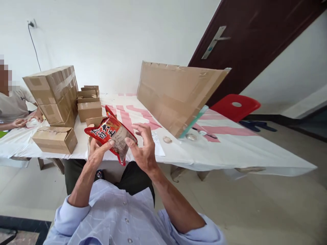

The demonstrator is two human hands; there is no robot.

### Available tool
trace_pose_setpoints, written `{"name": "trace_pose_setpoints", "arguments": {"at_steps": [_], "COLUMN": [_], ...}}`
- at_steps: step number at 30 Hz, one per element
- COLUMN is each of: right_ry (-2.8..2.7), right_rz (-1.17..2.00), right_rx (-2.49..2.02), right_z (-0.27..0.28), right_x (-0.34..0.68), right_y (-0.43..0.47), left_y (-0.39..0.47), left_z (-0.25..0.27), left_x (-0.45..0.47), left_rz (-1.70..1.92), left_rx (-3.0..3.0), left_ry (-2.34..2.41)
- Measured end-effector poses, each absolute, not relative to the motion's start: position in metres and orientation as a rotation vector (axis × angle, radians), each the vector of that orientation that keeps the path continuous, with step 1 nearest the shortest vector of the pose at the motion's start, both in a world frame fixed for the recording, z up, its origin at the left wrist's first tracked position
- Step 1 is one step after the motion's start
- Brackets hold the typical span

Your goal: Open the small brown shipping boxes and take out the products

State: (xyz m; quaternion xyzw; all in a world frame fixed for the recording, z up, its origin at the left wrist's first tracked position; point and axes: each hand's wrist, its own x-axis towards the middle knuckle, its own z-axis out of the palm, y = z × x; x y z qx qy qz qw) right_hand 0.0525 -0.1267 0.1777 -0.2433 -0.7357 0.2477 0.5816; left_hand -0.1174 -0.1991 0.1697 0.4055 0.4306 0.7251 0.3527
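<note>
- On the surface's (178,153) left, a small carton (52,140) sat before stacked boxes (55,92).
- Your left grip (98,150) grasped the red packet (112,132), thumb on its front.
- The packet tilted above the surface's near edge.
- Your right grip (143,149) was released, fingers spread, thumb over the packet.

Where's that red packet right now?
In the head view, the red packet is left of centre, between the left hand and right hand, at the near edge of the table.

One head-worn view, forward and down, near the table (219,153).
</note>
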Motion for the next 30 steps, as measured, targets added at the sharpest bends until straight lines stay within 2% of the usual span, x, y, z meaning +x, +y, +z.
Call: {"name": "trace_pose_setpoints", "arguments": {"at_steps": [4, 6, 14, 30], "right_ry": [-1.682, -1.676, -1.292, -1.181], "right_rz": [1.279, 1.489, 1.476, 1.592], "right_rx": [-0.58, -0.558, -0.663, -0.717], "right_z": [0.168, 0.16, 0.107, 0.035], "right_x": [0.076, 0.08, 0.063, 0.037], "right_y": [-0.119, -0.12, -0.131, -0.108], "left_y": [-0.202, -0.201, -0.2, -0.181], "left_z": [0.17, 0.171, 0.15, 0.085], "left_x": [-0.114, -0.112, -0.113, -0.13], "left_rz": [1.739, 1.638, 1.476, 1.442], "left_rx": [1.027, 1.036, 1.16, 1.029], "left_ry": [1.025, 1.023, 1.077, 1.169]}}
